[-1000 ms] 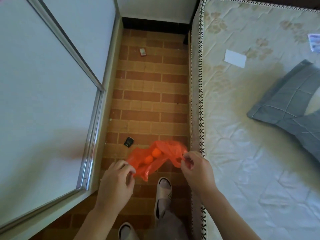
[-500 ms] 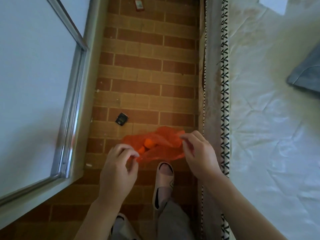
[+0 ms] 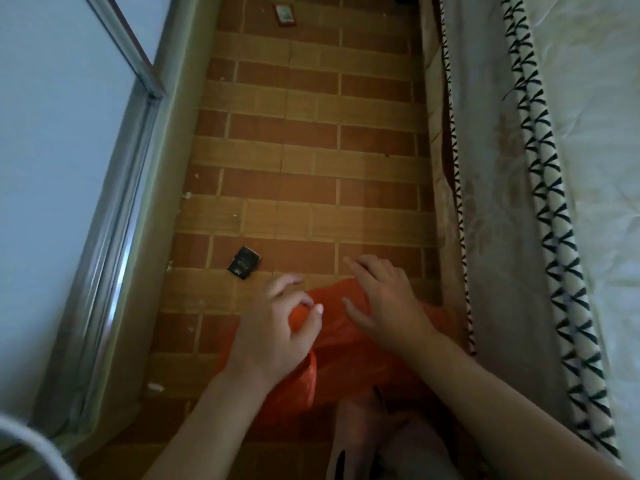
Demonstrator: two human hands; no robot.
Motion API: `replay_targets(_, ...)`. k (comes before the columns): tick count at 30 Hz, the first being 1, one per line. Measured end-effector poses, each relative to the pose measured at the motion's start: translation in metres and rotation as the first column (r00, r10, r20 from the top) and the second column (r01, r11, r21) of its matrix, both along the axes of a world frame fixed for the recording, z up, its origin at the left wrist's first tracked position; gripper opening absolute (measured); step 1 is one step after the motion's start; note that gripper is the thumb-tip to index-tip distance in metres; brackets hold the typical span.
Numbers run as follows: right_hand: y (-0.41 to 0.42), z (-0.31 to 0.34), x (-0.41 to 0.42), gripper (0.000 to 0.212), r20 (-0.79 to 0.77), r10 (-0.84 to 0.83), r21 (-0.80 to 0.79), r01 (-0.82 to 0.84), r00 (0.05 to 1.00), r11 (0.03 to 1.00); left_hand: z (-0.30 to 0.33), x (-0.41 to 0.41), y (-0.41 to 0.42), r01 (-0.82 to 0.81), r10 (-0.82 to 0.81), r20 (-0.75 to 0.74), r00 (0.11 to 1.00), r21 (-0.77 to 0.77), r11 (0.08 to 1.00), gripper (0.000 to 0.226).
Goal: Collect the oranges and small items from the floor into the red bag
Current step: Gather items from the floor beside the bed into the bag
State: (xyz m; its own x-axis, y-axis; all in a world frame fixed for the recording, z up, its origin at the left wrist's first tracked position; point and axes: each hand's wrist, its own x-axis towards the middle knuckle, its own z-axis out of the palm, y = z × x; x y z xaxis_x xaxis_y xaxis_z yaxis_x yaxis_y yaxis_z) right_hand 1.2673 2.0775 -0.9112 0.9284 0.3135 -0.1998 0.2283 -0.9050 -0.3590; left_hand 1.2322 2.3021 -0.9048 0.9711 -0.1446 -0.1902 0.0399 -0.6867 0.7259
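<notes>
Red bag (image 3: pixel 341 344) under both hands, brick floor (image 3: pixel 311 161) strip between frame and mattress.

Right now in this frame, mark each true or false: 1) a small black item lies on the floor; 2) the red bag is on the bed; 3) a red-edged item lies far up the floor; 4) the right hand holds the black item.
1) True: the small black item lies on the brick floor.
2) False: the red bag is down at the floor, under both hands.
3) True: the red-edged item.
4) False: the right hand rests open on the bag.
</notes>
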Motion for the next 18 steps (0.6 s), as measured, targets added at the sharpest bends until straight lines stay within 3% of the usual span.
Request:
replay_targets(3, 0.004, -0.034, 0.014, 0.071, -0.054, -0.012, -0.002, 0.011, 0.998, 1.0, -0.03, 0.031, -0.01, 0.056, -0.058, 0.019, 0.998, 0.086, 0.995, 0.036)
replay_targets(9, 0.003, -0.071, 0.036, 0.075, 0.01, -0.033, -0.043, 0.033, 0.999, 0.999, -0.065, 0.069, -0.028, 0.225, -0.233, 0.0, 0.973, 0.254, 0.941, 0.038)
replay_targets(11, -0.006, -0.077, 0.041, 0.079, 0.024, -0.061, -0.053, 0.062, 0.998, 0.997, -0.075, 0.074, -0.032, 0.281, -0.264, -0.096, 0.96, 0.318, 0.906, 0.044)
replay_targets(14, -0.025, -0.09, 0.043, 0.094, -0.044, -0.056, -0.087, 0.052, 0.997, 0.995, -0.087, 0.077, -0.029, 0.431, -0.285, -0.374, 0.882, 0.4, 0.809, 0.079)
replay_targets(16, -0.033, -0.103, 0.041, 0.107, -0.13, -0.057, -0.107, 0.043, 0.99, 0.993, -0.094, 0.072, -0.024, 0.536, -0.312, -0.528, 0.79, 0.345, 0.771, 0.101)
replay_targets(18, -0.034, -0.118, 0.037, 0.114, -0.175, -0.1, -0.111, 0.082, 0.979, 0.99, -0.099, 0.063, -0.022, 0.576, -0.34, -0.628, 0.7, 0.215, 0.789, 0.117)
